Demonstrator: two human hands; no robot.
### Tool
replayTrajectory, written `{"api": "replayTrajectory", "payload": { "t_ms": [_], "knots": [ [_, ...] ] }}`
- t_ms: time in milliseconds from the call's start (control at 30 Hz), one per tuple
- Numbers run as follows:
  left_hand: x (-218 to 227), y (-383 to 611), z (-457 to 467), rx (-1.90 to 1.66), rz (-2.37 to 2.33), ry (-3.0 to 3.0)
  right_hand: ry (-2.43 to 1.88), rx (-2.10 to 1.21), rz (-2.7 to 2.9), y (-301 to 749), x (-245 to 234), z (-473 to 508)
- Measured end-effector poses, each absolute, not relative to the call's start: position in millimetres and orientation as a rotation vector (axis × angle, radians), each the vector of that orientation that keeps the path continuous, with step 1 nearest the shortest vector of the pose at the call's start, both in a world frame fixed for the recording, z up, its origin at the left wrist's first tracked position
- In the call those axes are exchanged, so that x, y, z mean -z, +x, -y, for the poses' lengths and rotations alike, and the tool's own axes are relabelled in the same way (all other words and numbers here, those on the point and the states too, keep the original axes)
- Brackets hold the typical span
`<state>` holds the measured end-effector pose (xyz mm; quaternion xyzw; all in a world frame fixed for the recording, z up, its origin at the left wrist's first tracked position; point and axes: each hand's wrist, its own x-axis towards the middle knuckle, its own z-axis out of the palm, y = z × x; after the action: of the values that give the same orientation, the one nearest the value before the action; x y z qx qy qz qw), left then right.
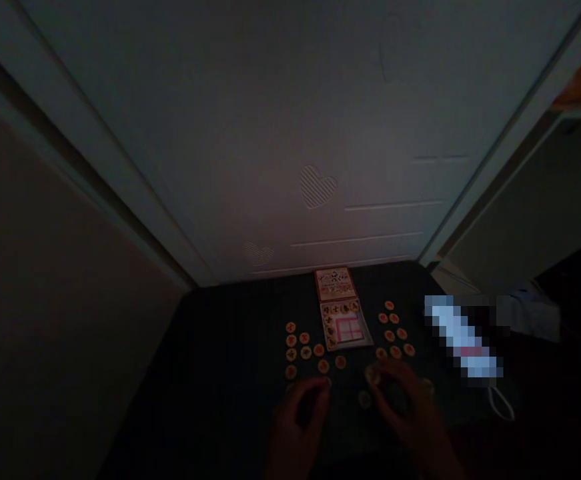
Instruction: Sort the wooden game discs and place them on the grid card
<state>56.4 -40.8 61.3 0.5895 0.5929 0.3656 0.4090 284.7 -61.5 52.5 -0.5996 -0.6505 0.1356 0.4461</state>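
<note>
In the dim light, an open box of Chinese chess pieces lies on the dark table, with several round pieces lined along its far and left inner sides. The box's printed lid is just beyond it. My right hand pinches a round chess piece between thumb and fingers, in front of the box. To the left, my left hand has its thumb and fingertips closed at a chess piece, mostly hidden by the fingers. A loose piece lies between the hands.
Loose pieces lie left and right of the box; another piece sits beside my right hand. A pixelated bright object with a white loop is at the right. A pale panel with heart reliefs rises behind the table.
</note>
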Motion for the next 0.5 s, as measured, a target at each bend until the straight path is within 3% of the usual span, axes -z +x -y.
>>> {"api": "replayTrajectory", "payload": {
  "t_ms": [500],
  "knots": [
    [-73, 96, 42, -0.894, -1.121, 1.073, -1.318, -0.506, 1.661, 258, -64, 76]
  ]
}}
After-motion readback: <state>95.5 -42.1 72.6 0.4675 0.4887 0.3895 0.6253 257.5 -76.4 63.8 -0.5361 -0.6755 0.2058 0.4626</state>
